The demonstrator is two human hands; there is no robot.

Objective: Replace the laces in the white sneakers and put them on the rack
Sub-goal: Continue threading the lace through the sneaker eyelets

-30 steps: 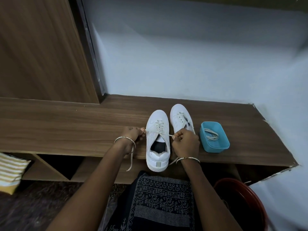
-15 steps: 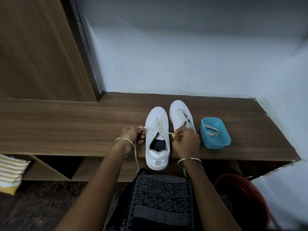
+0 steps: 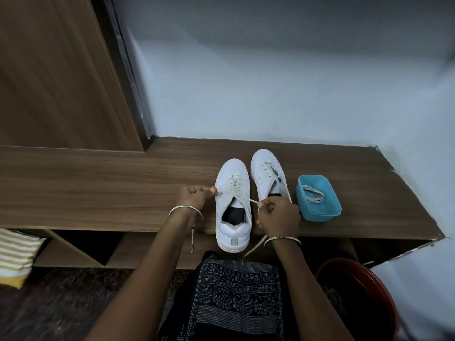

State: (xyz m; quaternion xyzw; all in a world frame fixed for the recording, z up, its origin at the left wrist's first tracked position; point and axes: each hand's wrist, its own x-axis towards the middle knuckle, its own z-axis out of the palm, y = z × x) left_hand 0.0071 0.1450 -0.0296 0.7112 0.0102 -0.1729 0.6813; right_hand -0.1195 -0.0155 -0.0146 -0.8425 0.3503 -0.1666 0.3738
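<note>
Head view: a white sneaker point(image 3: 232, 236) stands on a wooden bench point(image 3: 98, 188), heel toward the person, its cream lace point(image 3: 246, 198) criss-crossed. The left hand point(image 3: 194, 196) and right hand point(image 3: 278, 214) each pinch one taut end. An unlaced twin point(image 3: 263, 173) stands just beside.

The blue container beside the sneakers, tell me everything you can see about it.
The blue container is a small open tub with rounded corners, plastic by its look, plain teal inside and out. It stands upright on the wooden shelf top, just to the right of the right-hand sneaker, without clearly touching it. A loosely coiled whitish lace lies inside on its floor. No lid shows.
</note>
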